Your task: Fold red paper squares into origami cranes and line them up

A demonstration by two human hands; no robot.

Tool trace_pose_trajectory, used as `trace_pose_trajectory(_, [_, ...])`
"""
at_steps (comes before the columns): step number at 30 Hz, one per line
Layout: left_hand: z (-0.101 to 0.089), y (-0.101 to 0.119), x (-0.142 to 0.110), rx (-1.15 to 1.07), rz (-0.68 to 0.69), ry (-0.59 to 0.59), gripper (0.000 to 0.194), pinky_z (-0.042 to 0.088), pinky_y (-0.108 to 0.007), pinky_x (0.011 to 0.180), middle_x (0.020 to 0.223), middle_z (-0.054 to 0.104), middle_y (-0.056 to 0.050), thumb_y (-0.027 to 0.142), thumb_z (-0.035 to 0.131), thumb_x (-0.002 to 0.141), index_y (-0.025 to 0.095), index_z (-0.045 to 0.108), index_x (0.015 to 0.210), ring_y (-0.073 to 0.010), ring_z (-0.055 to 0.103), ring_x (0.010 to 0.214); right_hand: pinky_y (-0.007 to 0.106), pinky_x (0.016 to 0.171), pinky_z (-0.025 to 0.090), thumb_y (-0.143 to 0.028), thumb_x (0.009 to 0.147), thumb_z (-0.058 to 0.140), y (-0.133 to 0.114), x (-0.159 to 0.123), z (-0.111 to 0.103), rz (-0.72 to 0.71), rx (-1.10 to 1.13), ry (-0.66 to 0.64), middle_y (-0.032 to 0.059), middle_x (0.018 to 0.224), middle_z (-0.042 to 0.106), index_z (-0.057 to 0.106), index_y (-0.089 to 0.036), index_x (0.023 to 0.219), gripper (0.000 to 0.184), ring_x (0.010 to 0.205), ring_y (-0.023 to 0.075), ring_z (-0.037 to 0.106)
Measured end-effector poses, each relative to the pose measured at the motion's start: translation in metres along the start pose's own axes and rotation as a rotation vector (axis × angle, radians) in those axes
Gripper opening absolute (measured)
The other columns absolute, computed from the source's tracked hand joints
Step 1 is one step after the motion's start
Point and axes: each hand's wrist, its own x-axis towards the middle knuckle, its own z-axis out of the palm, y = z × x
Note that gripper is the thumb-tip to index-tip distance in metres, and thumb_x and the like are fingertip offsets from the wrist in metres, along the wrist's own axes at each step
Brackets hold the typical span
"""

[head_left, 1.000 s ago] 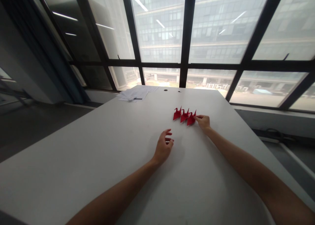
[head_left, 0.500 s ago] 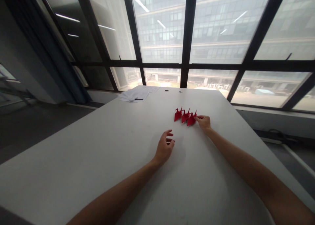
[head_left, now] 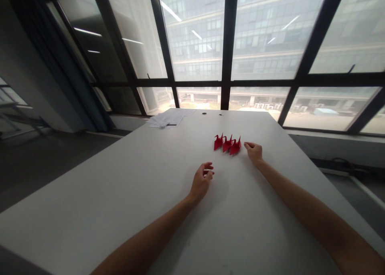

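Note:
Three red origami cranes stand close together in a slanting row on the white table: a left crane [head_left: 218, 142], a middle crane [head_left: 227, 144] and a right crane [head_left: 235, 146]. Just right of the right crane is my right hand [head_left: 254, 150], its fingers pinched together with nothing visible in them. A small gap separates its fingertips from the paper. My left hand [head_left: 202, 180] hovers nearer to me, below the row, fingers loosely curved and apart, holding nothing.
White paper sheets [head_left: 168, 118] lie spread at the table's far left, with a small dark object on them. A round dark cable hole [head_left: 204, 113] and a small dark item [head_left: 221, 114] are near the far edge. Tall framed windows rise behind the white table [head_left: 120, 178].
My right hand has let go of the right crane and drawn slightly away to the right. The cranes keep their row, and my left hand stays nearly in place.

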Motion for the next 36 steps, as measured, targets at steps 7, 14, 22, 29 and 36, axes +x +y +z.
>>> trace_pose_trajectory(7, [-0.025,0.009,0.040,0.181,0.116,-0.085,0.052,0.019,-0.046,0.122,0.152,0.046,-0.012,0.051,0.052,0.095,0.021,0.055,0.137,-0.0259,0.034,0.146,0.037,0.074,0.053,-0.040,0.083,0.045,-0.022,-0.046,-0.028,-0.018,-0.142,0.018,0.0154,0.100,0.071,0.065,-0.008,0.123,0.055,0.081,0.0246,0.066])
trace_pose_trajectory(14, [0.005,-0.004,0.049,0.729,0.306,-0.307,0.066,0.000,-0.064,0.117,0.163,0.026,-0.009,0.063,0.052,0.090,0.033,0.043,0.148,-0.0371,0.012,0.152,0.052,0.115,0.023,-0.039,0.083,0.056,-0.042,-0.128,-0.018,-0.110,-0.400,-0.159,0.0201,0.147,0.048,0.054,-0.014,0.140,0.061,0.138,0.0371,0.039])
trace_pose_trajectory(22, [0.014,-0.014,0.048,0.865,0.324,-0.430,0.067,0.005,-0.065,0.116,0.161,0.030,-0.011,0.065,0.049,0.090,0.031,0.044,0.148,-0.0410,0.018,0.150,0.054,0.116,0.014,-0.042,0.096,0.043,-0.061,-0.143,-0.019,-0.212,-0.869,-0.432,0.0225,0.155,0.037,0.048,-0.011,0.144,0.058,0.145,0.0370,0.028])
trace_pose_trajectory(29, [0.014,-0.015,0.049,0.863,0.341,-0.423,0.066,0.005,-0.066,0.116,0.161,0.031,-0.011,0.063,0.050,0.091,0.032,0.045,0.148,-0.0412,0.020,0.149,0.053,0.116,0.014,-0.041,0.096,0.043,-0.064,-0.144,-0.017,-0.221,-0.912,-0.425,0.0220,0.155,0.037,0.047,-0.012,0.145,0.057,0.144,0.0362,0.029])
trace_pose_trajectory(36, [0.014,-0.011,0.047,1.063,0.325,-0.468,0.070,0.010,-0.064,0.117,0.164,0.023,-0.007,0.070,0.034,0.094,0.033,0.033,0.153,-0.0369,0.016,0.151,0.053,0.115,0.013,-0.039,0.096,0.044,-0.066,-0.145,-0.017,-0.205,-0.935,-0.423,0.0214,0.155,0.037,0.046,-0.012,0.145,0.056,0.144,0.0349,0.028])
